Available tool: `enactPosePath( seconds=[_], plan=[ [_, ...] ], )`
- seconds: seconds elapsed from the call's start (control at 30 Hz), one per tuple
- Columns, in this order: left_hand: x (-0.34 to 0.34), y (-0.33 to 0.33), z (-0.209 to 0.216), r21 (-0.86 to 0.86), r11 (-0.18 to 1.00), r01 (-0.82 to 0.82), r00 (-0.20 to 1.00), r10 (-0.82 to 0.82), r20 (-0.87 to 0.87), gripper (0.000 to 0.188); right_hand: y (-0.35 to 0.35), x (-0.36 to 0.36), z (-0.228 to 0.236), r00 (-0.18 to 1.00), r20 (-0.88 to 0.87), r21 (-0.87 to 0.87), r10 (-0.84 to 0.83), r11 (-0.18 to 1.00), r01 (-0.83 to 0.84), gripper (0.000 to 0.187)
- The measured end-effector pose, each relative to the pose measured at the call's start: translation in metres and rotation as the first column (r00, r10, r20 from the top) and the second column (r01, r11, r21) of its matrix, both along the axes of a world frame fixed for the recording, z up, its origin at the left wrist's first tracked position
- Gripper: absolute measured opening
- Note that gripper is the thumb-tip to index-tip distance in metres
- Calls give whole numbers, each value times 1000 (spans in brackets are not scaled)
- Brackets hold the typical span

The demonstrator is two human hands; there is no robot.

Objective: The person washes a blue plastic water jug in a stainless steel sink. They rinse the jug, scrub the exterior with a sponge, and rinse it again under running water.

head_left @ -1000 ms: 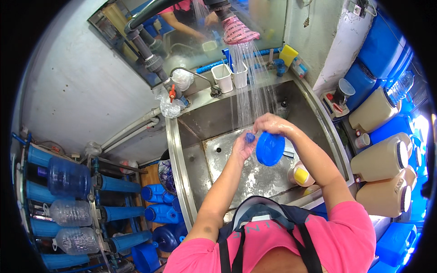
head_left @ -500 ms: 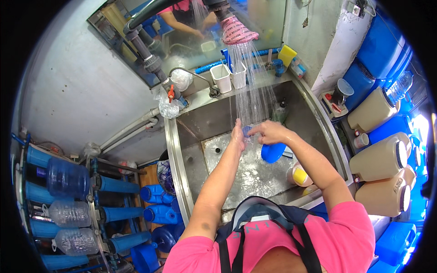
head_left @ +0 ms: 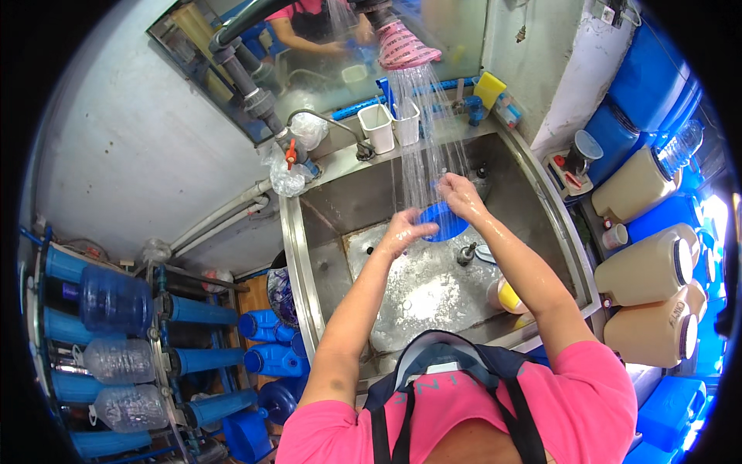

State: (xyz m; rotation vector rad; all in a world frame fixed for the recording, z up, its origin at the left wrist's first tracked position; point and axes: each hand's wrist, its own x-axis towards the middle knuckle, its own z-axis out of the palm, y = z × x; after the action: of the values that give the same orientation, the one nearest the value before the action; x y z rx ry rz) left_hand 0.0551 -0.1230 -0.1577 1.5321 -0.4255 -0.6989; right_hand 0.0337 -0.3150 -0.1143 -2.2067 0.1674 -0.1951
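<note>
Under the running shower head (head_left: 406, 48), wrapped in pink printed material, a round blue plastic container (head_left: 448, 224) is held tilted over the sink. My left hand (head_left: 404, 232) grips its left side, thumb stretched across the near edge. My right hand (head_left: 461, 196) is closed above its right side, fingers curled; they partly hide what they grip. Water falls between both hands and onto the blue plastic. Below, on the wet metal sink bottom (head_left: 421, 298), are a small dark fitting (head_left: 466, 254) and a pale container with a yellow piece (head_left: 508, 296).
White bins (head_left: 376, 127) and a yellow sponge (head_left: 488, 89) stand on the back ledge of the metal sink (head_left: 303, 263). A pipe with a red valve handle (head_left: 291, 155) rises at left. Beige jugs (head_left: 645, 267) line the right; clear bottles (head_left: 120, 361) lie on a left rack.
The blue container has moved up and away, into the falling water. My left hand has turned from a flat palm to a grip, and my right hand has risen farther back.
</note>
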Motion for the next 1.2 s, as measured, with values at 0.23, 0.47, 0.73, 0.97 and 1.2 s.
enactPosePath(
  seconds=[0.23,0.47,0.73,0.97,1.2],
  plan=[
    [27,1,6,-223,905,-363,930,335,-154,33,26,-6,-11,936,-324,863,138,448,233,50],
    [-6,-45,-1,204,819,-536,736,335,588,86,36,1,-15,958,-273,949,90,185,254,41],
    [-15,-46,18,-461,807,-368,821,49,-569,51,25,2,-14,984,-161,373,72,928,-7,50],
    [-24,-30,26,-368,746,-555,580,30,-814,63,51,-22,-25,954,100,185,284,936,-298,54],
    [1,-6,-4,-264,796,-545,598,148,-788,56,-12,-47,-115,940,237,20,244,967,-256,40]
  ],
)
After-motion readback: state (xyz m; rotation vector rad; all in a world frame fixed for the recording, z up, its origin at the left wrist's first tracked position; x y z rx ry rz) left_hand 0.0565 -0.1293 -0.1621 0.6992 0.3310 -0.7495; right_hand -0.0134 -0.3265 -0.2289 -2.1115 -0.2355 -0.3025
